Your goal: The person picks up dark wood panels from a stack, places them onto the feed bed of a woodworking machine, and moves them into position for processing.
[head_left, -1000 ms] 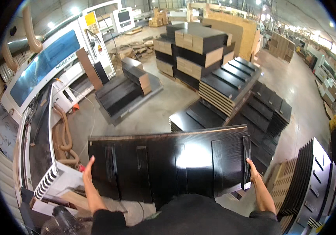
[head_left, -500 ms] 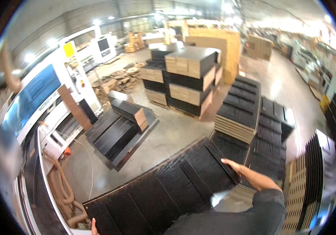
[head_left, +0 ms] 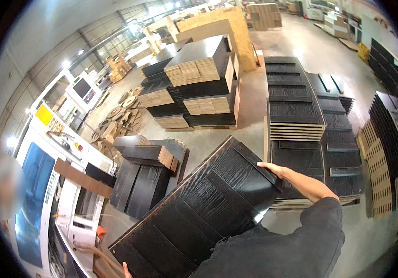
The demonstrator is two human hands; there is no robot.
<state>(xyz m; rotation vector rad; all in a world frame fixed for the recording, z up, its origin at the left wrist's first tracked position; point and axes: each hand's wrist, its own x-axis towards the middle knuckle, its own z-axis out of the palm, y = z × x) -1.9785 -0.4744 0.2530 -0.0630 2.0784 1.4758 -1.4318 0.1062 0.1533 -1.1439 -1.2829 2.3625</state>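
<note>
A long black wood-grain panel [head_left: 194, 208] with raised cross strips stretches diagonally in front of me, its right end farther away. My right hand [head_left: 272, 169] grips the panel's upper right end, thumb over the face and fingers hidden behind. My left hand [head_left: 127, 270] is at the lower left end, where only a finger or thumb shows at the picture's bottom, against the panel's edge. Just beyond my right hand lies a stack of similar black panels [head_left: 294, 95] with pale edges, on top of other black panels [head_left: 298, 160].
To the left stands a white machine [head_left: 34, 199] with a blue window. Black boards [head_left: 136, 187] lie stacked between it and my panel. Ahead is a tall pile of black boards with pale ends [head_left: 199, 69]. Slotted panels [head_left: 377, 162] stand upright at the right.
The view has turned and shifted. The panel, still held at both ends, now slants more steeply, its right end raised in the picture. Both hands keep their hold.
</note>
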